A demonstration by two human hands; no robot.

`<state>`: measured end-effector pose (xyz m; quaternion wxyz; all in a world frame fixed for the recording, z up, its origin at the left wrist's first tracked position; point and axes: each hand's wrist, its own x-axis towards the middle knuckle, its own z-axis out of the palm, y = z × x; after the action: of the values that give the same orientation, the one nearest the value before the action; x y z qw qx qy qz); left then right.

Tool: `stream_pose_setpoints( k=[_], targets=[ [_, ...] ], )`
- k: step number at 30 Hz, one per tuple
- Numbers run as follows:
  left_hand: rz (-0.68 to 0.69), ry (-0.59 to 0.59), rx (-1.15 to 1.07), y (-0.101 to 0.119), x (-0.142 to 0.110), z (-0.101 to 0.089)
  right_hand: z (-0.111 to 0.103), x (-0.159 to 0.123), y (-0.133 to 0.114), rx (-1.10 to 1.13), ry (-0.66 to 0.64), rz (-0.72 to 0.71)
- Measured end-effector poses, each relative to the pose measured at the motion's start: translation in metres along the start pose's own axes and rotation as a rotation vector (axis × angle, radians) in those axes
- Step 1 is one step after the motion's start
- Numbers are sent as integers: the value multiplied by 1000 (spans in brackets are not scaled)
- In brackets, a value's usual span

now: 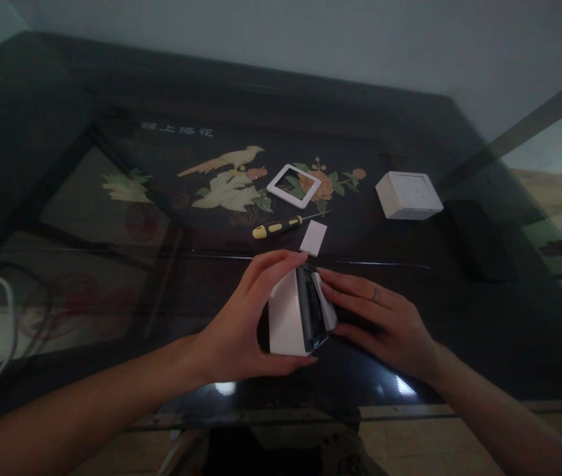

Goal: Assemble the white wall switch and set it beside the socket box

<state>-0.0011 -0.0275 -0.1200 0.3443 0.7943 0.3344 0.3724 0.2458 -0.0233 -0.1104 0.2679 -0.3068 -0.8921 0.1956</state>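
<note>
My left hand (254, 317) is wrapped around a white wall-mount box (287, 317), tilted on its side near the table's front edge. A dark insert (313, 307) fills the box's face, which is turned to the right. With its fingers closed, my right hand (385, 314) holds a small white switch panel (328, 311) against that insert, at a slight angle. Just beyond my left fingertips lies a white rectangular cover piece (313, 238). Behind it rest a yellow-and-black screwdriver (278, 227) and a white square frame (293, 186) with an open middle.
The glossy dark table (201, 277) carries a bird-and-flower picture. At the right stands another white box (408, 196) with its faceplate up. A white cable (10, 317) curves along the left edge. A pale wall borders the table's far side.
</note>
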Motion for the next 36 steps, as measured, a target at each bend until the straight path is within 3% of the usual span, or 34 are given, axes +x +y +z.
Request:
stream_pose_setpoints(
  k=[8, 12, 25, 36],
  targets=[
    [-123, 25, 12, 0, 2, -3, 12, -1, -8, -240, -12, -54],
    [-176, -77, 58, -5, 4, -2, 11, -1, -10, -354, 3, -52],
    [-135, -191, 207, -16, 7, -1, 14, 3, -19, -529, -19, -111],
    [-144, -191, 204, -14, 9, -1, 14, 4, -23, -584, -37, -111]
  ],
)
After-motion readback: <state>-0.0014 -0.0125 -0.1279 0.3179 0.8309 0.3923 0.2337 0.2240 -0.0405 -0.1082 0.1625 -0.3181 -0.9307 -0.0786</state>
